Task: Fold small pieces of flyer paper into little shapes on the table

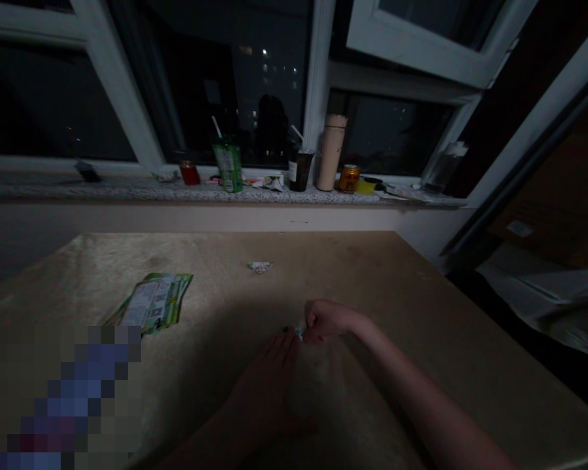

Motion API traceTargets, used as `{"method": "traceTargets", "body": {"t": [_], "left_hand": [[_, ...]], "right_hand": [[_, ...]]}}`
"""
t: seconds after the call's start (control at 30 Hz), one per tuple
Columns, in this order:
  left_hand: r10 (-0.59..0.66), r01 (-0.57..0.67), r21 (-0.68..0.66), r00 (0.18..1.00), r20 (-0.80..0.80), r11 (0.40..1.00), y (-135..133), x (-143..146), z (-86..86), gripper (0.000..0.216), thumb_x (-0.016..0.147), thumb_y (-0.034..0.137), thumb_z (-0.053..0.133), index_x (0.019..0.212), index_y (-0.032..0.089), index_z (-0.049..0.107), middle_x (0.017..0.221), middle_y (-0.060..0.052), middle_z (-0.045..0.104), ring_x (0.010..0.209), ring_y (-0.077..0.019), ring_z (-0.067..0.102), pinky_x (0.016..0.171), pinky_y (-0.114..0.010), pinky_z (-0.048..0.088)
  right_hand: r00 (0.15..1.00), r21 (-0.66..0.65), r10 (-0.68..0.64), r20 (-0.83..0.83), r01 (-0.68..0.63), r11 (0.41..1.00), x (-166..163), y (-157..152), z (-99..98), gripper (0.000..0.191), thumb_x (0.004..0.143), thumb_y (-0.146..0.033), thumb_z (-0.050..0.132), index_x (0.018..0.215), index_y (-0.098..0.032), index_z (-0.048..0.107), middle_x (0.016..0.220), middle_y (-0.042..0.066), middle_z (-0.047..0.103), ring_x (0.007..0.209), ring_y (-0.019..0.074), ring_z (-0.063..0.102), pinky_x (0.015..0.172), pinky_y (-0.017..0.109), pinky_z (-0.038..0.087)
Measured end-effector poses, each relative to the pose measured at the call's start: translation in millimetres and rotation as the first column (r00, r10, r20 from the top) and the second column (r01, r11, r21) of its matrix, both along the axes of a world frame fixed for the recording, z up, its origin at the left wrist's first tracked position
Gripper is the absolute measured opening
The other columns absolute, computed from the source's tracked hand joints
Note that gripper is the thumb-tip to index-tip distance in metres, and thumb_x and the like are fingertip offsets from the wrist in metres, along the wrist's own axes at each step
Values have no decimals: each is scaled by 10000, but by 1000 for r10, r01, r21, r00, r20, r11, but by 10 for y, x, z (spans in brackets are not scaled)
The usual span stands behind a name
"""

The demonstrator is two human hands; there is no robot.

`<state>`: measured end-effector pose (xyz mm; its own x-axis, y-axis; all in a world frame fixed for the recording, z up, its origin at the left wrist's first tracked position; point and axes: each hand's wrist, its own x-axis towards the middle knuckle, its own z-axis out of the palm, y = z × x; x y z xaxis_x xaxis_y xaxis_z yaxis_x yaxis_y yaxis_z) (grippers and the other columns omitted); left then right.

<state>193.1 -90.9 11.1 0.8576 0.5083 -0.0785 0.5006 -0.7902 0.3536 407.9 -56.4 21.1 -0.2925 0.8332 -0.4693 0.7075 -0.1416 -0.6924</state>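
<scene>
Between my hands, on the table, is a small white-and-green printed scrap (299, 334), mostly covered and too dark to name exactly. My left hand (267, 382) lies flat with its fingers stretched out, the fingertips touching the scrap's left side. Curled into a fist, my right hand (326, 321) presses down at the scrap's right side, its fingers seemingly pinching that edge. Farther back on the table lies a small folded triangle (261, 266) with similar printing.
A green printed packet (159, 301) lies at left on the table (362, 261). Along the windowsill (269, 194) stand a green cup (228, 166), a dark drink cup (300, 170), a pink flask (331, 153), a gold can (349, 179) and a red jar (189, 173). The lower left is pixelated.
</scene>
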Motion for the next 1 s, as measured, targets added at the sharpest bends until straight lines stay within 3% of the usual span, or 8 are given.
{"method": "traceTargets", "body": {"t": [0.2, 0.53, 0.7, 1.0], "left_hand": [[30, -30, 9, 999, -23, 1000, -32, 13, -9, 1152, 543, 598, 753, 1432, 60, 257, 1485, -242, 175, 1355, -381, 179, 1091, -503, 226], [28, -28, 11, 999, -35, 1000, -20, 27, 48, 1027, 639, 584, 707, 1413, 51, 291, 1474, -237, 226, 1351, -362, 214, 1089, -484, 245], [106, -106, 3, 993, -60, 994, -56, 21, 49, 1062, 614, 599, 719, 1406, 27, 303, 1462, -258, 240, 1339, -380, 239, 1080, -480, 268], [98, -99, -14, 994, -38, 995, -61, 2, 23, 1038, 600, 523, 744, 1403, 42, 295, 1465, -260, 230, 1335, -387, 240, 1077, -489, 266]], "right_hand": [[995, -46, 68, -67, -71, 996, -14, -2, -31, 232, 739, -195, 615, 519, -131, 580, 410, -68, 511, 359, 52, 466, 379, 149, 351], [997, -240, 32, -68, -48, 969, -55, 161, -86, 208, 694, -235, 700, 547, -116, 612, 406, -54, 563, 357, 72, 521, 382, 164, 422], [997, -207, 24, -71, -39, 978, -63, 131, -57, 179, 722, -183, 666, 561, -119, 618, 402, -74, 549, 348, 52, 496, 358, 142, 378], [999, -160, 38, -33, -43, 986, -78, 102, -16, 279, 732, -285, 671, 517, -128, 588, 405, -56, 555, 324, 64, 486, 357, 163, 386]]}}
